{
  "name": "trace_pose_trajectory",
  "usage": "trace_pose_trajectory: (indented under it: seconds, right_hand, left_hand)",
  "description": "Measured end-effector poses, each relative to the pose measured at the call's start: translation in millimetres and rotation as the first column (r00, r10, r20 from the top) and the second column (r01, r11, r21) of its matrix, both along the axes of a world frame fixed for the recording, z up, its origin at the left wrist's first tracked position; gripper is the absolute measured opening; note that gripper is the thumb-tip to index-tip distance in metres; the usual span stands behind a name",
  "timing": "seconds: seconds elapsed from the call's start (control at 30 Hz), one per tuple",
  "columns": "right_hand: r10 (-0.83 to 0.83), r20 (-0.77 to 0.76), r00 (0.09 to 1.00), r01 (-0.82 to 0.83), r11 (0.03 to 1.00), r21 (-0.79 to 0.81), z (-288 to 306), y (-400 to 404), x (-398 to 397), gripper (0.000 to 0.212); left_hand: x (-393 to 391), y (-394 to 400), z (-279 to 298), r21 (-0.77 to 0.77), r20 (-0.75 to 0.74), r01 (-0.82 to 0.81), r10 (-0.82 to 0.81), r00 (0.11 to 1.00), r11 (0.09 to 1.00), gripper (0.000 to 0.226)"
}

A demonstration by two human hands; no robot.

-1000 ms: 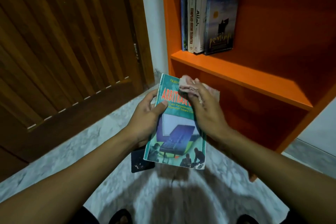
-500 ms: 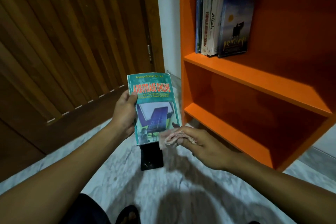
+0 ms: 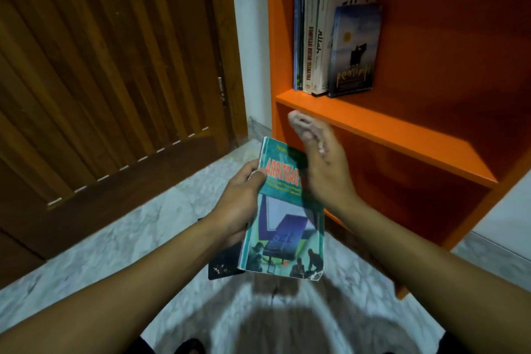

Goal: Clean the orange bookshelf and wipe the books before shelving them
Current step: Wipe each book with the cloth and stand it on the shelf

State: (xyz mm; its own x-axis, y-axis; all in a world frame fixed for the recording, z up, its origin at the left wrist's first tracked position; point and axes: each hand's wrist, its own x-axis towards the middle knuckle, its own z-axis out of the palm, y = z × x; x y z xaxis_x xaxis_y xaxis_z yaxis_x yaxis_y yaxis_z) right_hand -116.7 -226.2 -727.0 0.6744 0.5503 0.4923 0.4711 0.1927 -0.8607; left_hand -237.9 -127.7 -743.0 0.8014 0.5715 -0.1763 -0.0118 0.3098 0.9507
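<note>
Book in green cover, front face up, sits at frame centre, held at its left edge by the left hand: the thumb lies curled over the cover beside the red title lettering, and the remaining fingers wrap beneath the book, out of sight. Right hand is positioned over the upper right corner of the cover, at 1 o'clock from the book's centre, with a pale pink cloth bunched at its fingertips; motion blur obscures this hand, so the fingers appear to be pressed together around the cloth, but their exact arrangement cannot be told. The title is partly covered by the right hand and its shadow. Orange bookshelf occupies the region from 12 to 3 o'clock. On its upper visible shelf board, a row of upright books stands against the left side panel, with a blue-covered book at the right end of the row, leaning slightly and showing its front cover. The compartment below that board lies directly behind the cloth. A dark flat object, partly hidden under the green book at 7 o'clock from it, rests on the marble-patterned floor. A slatted wooden door fills the area from 9 to 11 o'clock.
</note>
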Motion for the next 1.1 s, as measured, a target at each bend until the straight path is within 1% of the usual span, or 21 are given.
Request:
trace_pose_trajectory:
  seconds: [0.03,0.07,0.1,0.13,0.17,0.23,0.3,0.37,0.43,0.53,0.6,0.67,0.73,0.8,0.87,0.9,0.93,0.97,1.0,1.03,1.1]
  right_hand:
    - [0.042,0.067,0.997,-0.036,0.995,-0.091,-6.8,3.6,-6.0,0.034]
    - [0.060,0.135,0.989,-0.035,0.983,-0.180,-15.2,6.8,-11.8,0.037]
    - [0.068,0.183,0.981,-0.022,0.969,-0.245,-23.7,9.0,-18.3,0.039]
    - [0.074,0.205,0.976,-0.017,0.963,-0.270,-31.8,10.7,-23.7,0.041]
    - [0.093,0.191,0.977,-0.038,0.962,-0.272,-37.3,11.3,-29.6,0.041]
    - [0.137,0.101,0.985,-0.107,0.960,-0.258,-48.1,12.0,-36.8,0.040]
    - [0.185,0.027,0.982,-0.171,0.947,-0.272,-54.1,10.5,-41.1,0.043]
    - [0.255,0.005,0.967,-0.243,0.926,-0.289,-54.8,4.7,-48.2,0.042]
    - [0.350,0.011,0.937,-0.336,0.906,-0.258,-51.9,-2.4,-57.8,0.035]
    - [0.481,0.022,0.876,-0.464,0.856,-0.230,-45.9,-9.0,-64.7,0.027]
    - [0.540,-0.057,0.840,-0.538,0.813,-0.224,-42.5,-11.4,-63.7,0.025]
    - [0.555,-0.157,0.817,-0.576,0.785,-0.229,-41.3,-11.0,-58.1,0.024]
    - [0.485,-0.173,0.858,-0.514,0.812,-0.276,-43.0,-9.2,-48.2,0.019]
    - [0.329,-0.205,0.922,-0.381,0.867,-0.321,-46.5,-8.4,-36.6,0.016]
    - [0.111,-0.211,0.971,-0.185,0.911,-0.369,-47.8,-10.0,-25.0,0.027]
    - [0.023,-0.189,0.982,-0.098,0.911,-0.400,-46.3,-12.0,-19.4,0.031]
    - [-0.027,-0.172,0.985,-0.048,0.907,-0.418,-41.8,-14.0,-15.8,0.031]
    - [-0.025,-0.185,0.982,-0.058,0.901,-0.431,-37.9,-15.3,-12.5,0.030]
    - [0.020,-0.231,0.973,-0.122,0.892,-0.436,-33.0,-16.6,-10.7,0.034]
    - [0.095,-0.308,0.947,-0.224,0.881,-0.417,-29.3,-17.2,-10.2,0.037]
    - [0.233,-0.480,0.846,-0.418,0.848,-0.325,-25.2,-19.3,-9.3,0.031]
  left_hand:
    - [4.6,-4.4,-0.7,-0.046,0.020,0.012,-0.011,1.000,0.999,0.025]
    - [8.3,-7.1,-1.5,-0.096,0.041,0.017,-0.013,0.999,0.995,0.026]
    - [11.5,-7.7,-3.1,-0.152,0.064,0.015,-0.005,0.998,0.988,0.027]
    - [13.6,-6.5,-4.0,-0.211,0.089,0.007,0.012,0.996,0.977,0.029]
    - [14.6,-3.6,-4.4,-0.262,0.112,-0.006,0.037,0.993,0.965,0.031]
    - [14.7,6.9,-3.5,-0.331,0.136,-0.053,0.103,0.985,0.942,0.032]
    - [13.3,19.4,0.0,-0.362,0.123,-0.138,0.194,0.973,0.922,0.032]
    - [10.6,31.7,2.7,-0.372,0.108,-0.217,0.274,0.956,0.902,0.031]
    - [5.6,42.9,5.2,-0.340,0.096,-0.286,0.336,0.937,0.896,0.028]
    - [-4.7,56.7,11.3,-0.264,0.101,-0.345,0.381,0.919,0.901,0.025]
    - [-11.8,63.2,14.0,-0.213,0.102,-0.355,0.382,0.918,0.910,0.028]
    - [-17.8,67.0,16.2,-0.150,0.093,-0.370,0.385,0.918,0.917,0.029]
    - [-22.1,69.0,17.7,-0.106,0.109,-0.367,0.377,0.920,0.924,0.029]
    - [-25.6,67.4,21.4,-0.041,0.117,-0.348,0.350,0.929,0.937,0.027]
    - [-29.2,65.2,25.4,0.059,0.106,-0.318,0.311,0.944,0.946,0.025]
    - [-30.7,64.8,26.4,0.108,0.107,-0.295,0.284,0.953,0.949,0.026]
    - [-32.2,63.7,27.6,0.155,0.107,-0.264,0.250,0.962,0.952,0.027]
    - [-33.3,61.9,28.8,0.194,0.102,-0.231,0.214,0.971,0.954,0.027]
    - [-34.1,59.1,30.1,0.221,0.095,-0.194,0.177,0.980,0.956,0.026]
    - [-34.4,56.5,30.6,0.235,0.092,-0.159,0.141,0.986,0.959,0.024]
    - [-33.4,52.0,30.6,0.235,0.102,-0.107,0.085,0.991,0.966,0.022]
